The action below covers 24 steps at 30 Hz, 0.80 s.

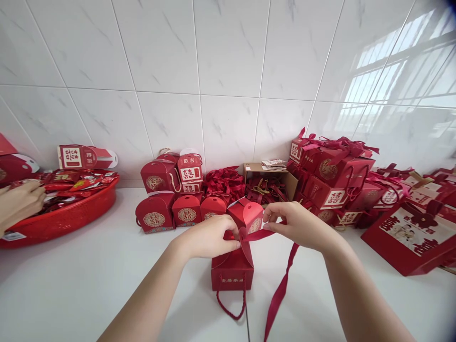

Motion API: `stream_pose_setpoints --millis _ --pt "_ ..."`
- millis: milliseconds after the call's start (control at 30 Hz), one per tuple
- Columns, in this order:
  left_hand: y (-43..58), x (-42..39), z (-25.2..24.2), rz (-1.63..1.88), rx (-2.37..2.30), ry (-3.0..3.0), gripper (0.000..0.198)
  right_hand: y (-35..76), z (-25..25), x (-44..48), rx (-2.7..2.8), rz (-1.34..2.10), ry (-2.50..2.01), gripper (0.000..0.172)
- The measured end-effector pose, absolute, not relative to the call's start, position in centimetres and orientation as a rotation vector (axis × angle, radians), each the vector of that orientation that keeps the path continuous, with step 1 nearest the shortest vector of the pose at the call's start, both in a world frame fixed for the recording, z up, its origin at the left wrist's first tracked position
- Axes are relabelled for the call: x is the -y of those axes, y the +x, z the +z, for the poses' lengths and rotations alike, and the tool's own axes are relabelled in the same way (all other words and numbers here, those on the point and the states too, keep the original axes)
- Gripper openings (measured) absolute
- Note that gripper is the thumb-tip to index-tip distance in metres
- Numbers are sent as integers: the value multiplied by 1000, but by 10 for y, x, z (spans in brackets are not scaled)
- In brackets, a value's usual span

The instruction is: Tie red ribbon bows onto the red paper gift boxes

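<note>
A small dark red gift box (pixel 233 273) stands on the white counter, its rope handle hanging toward me at the front. My left hand (pixel 213 237) is at the top of this box, thumb and fingers pinched at the closure, where the ribbon meets the flaps. To its right, my right hand (pixel 287 221) pinches a dark red ribbon (pixel 281 289) between thumb and fingers. One stretch of ribbon runs from the box top to my right hand, and a long loose end hangs down to the counter. Exactly what the left fingertips grip is partly hidden.
Red boxes (pixel 155 212) and a ribbon pile (pixel 224 185) line the tiled wall. A cardboard box (pixel 292 183) holds more ribbons. Tied boxes (pixel 331 166) are stacked right, beside a larger red box (pixel 409 237). Another person's hand (pixel 21 204) is over a red basin (pixel 71 223) of packets.
</note>
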State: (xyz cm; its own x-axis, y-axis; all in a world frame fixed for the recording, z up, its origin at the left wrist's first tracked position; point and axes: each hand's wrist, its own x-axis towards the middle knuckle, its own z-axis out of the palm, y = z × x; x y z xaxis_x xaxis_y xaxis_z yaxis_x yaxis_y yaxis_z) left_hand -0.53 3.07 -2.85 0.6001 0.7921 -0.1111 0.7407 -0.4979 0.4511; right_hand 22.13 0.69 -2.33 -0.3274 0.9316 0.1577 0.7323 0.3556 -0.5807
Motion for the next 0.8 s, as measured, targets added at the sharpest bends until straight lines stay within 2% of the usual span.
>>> stream_pose_setpoints --millis 333,800 --pt "0 -33 -33 221 -1174 2299 24 217 -17 0 2089 521 -1412 14" --pt "2 -35 -36 276 -1221 2226 23 216 -26 -5 2150 599 -1404 9"
